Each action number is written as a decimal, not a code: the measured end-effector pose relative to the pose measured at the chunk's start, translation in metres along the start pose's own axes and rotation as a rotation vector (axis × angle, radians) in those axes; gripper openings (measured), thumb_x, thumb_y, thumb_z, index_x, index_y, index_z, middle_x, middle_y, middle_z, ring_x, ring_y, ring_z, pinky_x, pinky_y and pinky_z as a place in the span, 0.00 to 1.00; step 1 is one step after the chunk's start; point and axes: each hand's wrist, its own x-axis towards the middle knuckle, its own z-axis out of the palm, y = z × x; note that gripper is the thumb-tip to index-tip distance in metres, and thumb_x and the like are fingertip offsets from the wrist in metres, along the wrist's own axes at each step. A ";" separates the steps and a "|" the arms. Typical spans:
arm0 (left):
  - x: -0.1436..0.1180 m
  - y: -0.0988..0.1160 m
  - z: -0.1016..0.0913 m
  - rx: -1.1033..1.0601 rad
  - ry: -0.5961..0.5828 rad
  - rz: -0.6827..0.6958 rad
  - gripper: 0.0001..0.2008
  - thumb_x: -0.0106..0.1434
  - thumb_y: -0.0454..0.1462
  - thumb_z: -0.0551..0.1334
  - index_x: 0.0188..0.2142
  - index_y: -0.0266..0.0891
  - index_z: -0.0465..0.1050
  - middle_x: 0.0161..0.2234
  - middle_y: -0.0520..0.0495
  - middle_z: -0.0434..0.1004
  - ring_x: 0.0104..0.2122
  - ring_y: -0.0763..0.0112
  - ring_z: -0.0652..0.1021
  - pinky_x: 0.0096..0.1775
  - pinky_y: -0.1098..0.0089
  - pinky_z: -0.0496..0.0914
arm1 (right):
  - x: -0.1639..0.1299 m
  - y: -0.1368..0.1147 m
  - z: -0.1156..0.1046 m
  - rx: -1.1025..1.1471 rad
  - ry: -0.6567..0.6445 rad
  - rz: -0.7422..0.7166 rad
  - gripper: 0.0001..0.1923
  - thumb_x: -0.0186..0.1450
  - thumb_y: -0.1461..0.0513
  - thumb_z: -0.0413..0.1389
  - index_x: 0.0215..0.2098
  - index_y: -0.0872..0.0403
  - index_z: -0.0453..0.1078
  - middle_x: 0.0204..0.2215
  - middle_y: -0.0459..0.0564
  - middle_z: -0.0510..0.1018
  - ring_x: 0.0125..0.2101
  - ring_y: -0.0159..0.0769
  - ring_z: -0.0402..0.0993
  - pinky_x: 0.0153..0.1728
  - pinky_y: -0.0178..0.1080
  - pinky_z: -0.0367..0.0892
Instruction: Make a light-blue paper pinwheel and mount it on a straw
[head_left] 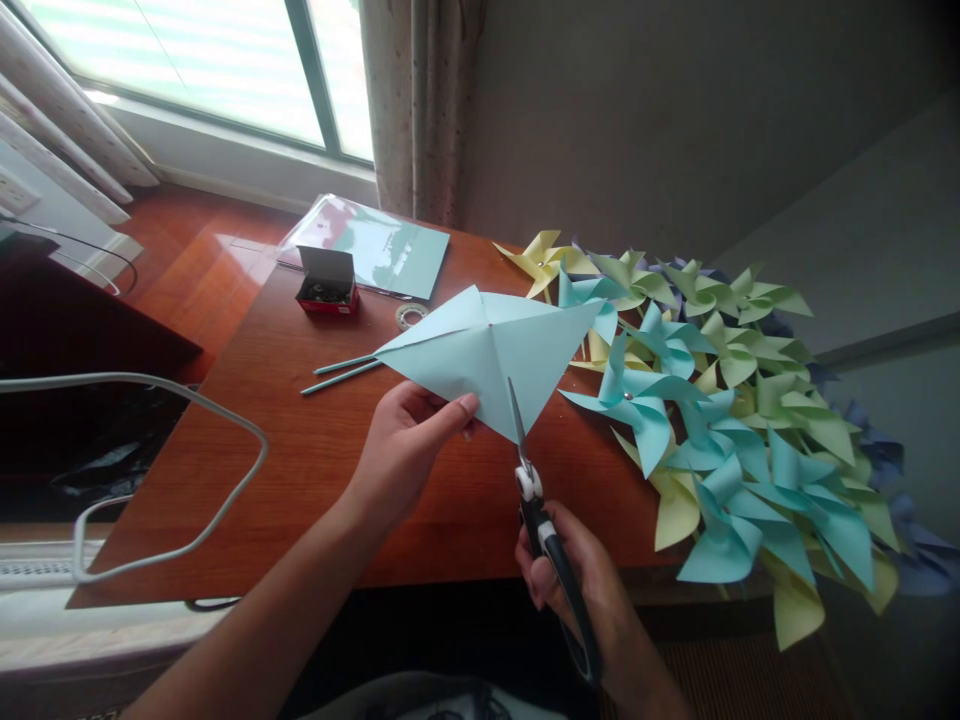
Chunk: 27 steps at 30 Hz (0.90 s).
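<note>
left hand pinches paper | right hand raises scissors

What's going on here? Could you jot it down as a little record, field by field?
Left hand: holds a creased light blue paper sheet above the table
Right hand: grips scissors, blades cutting into the sheet's lower corner
Right of the sheet: a heap of paper pinwheels, blue, green and yellow
Behind: small open box, tape roll, two thin sticks
</note>
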 end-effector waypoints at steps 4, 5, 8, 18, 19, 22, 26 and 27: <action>0.000 0.000 0.000 -0.002 0.002 -0.002 0.07 0.56 0.34 0.73 0.29 0.35 0.77 0.25 0.49 0.79 0.26 0.73 0.76 0.31 0.73 0.70 | 0.000 0.000 0.001 -0.012 -0.018 0.017 0.27 0.61 0.39 0.61 0.37 0.53 0.65 0.27 0.42 0.66 0.24 0.29 0.57 0.26 0.33 0.56; 0.000 0.000 0.000 -0.002 0.007 -0.001 0.07 0.56 0.34 0.73 0.29 0.35 0.77 0.25 0.49 0.79 0.26 0.73 0.76 0.31 0.73 0.69 | 0.000 0.000 0.001 -0.013 -0.015 0.019 0.27 0.61 0.39 0.61 0.37 0.53 0.65 0.26 0.42 0.66 0.24 0.29 0.57 0.26 0.33 0.56; 0.000 0.000 0.000 0.004 0.017 -0.001 0.07 0.55 0.34 0.74 0.29 0.34 0.78 0.25 0.49 0.79 0.25 0.72 0.76 0.30 0.73 0.69 | 0.000 0.001 0.002 -0.009 0.017 0.021 0.28 0.60 0.38 0.62 0.36 0.53 0.65 0.26 0.42 0.66 0.24 0.28 0.57 0.25 0.33 0.56; 0.000 0.000 0.001 -0.001 0.010 0.006 0.07 0.55 0.34 0.73 0.29 0.35 0.78 0.25 0.49 0.79 0.25 0.73 0.75 0.30 0.73 0.69 | 0.001 0.002 -0.001 -0.023 0.016 0.028 0.25 0.61 0.41 0.62 0.36 0.53 0.66 0.25 0.41 0.66 0.23 0.28 0.58 0.24 0.33 0.55; 0.000 0.000 0.000 -0.003 0.008 0.006 0.07 0.55 0.34 0.73 0.29 0.35 0.78 0.25 0.49 0.79 0.25 0.73 0.75 0.30 0.73 0.69 | 0.001 0.002 -0.001 -0.020 0.015 0.029 0.26 0.61 0.41 0.62 0.35 0.53 0.65 0.25 0.41 0.66 0.22 0.27 0.58 0.24 0.33 0.54; 0.000 0.000 0.000 -0.001 -0.004 0.007 0.06 0.56 0.34 0.73 0.29 0.35 0.78 0.25 0.49 0.79 0.26 0.73 0.75 0.31 0.73 0.69 | 0.001 0.002 -0.001 -0.015 -0.006 0.040 0.26 0.61 0.40 0.62 0.35 0.53 0.65 0.25 0.41 0.65 0.23 0.27 0.57 0.24 0.33 0.54; 0.000 -0.001 -0.001 -0.002 -0.017 0.009 0.06 0.58 0.34 0.72 0.29 0.35 0.78 0.26 0.49 0.79 0.26 0.73 0.76 0.31 0.73 0.69 | 0.002 0.001 0.000 -0.012 0.004 0.046 0.26 0.60 0.40 0.62 0.34 0.53 0.64 0.25 0.41 0.65 0.22 0.27 0.57 0.24 0.33 0.54; 0.000 -0.001 -0.001 -0.002 -0.018 0.010 0.06 0.58 0.34 0.72 0.29 0.35 0.78 0.26 0.49 0.79 0.26 0.73 0.76 0.31 0.73 0.69 | 0.002 0.001 0.000 -0.010 0.006 0.047 0.26 0.60 0.40 0.62 0.34 0.53 0.64 0.25 0.41 0.65 0.22 0.27 0.57 0.24 0.33 0.54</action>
